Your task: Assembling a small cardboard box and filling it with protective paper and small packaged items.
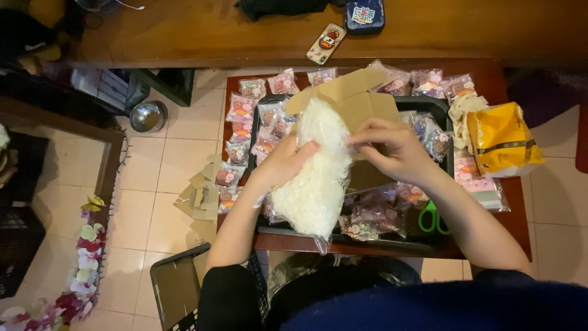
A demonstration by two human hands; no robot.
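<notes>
Clear bag of white shreds (pixel 315 178) centre, small pink packets (pixel 242 109) left, yellow package (pixel 502 140) right.

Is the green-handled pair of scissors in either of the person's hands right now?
No, the scissors lie on the table under the right forearm, while both hands grip the clear bag of white shreds.

The black tray (pixel 442 107) is crowded with small wrapped sweet packets (pixel 278 125), leaving no bare floor inside it; an open cardboard box (pixel 361 92) and a clear bag of white shreds (pixel 315 178) fill its middle; a yellow pouch (pixel 502 138) blocks the right end of the red table (pixel 499 76); green scissors (pixel 432 217) lie by the near rim; open tiled floor (pixel 174 156) lies left, beyond folded cardboard scraps (pixel 199 196).
</notes>
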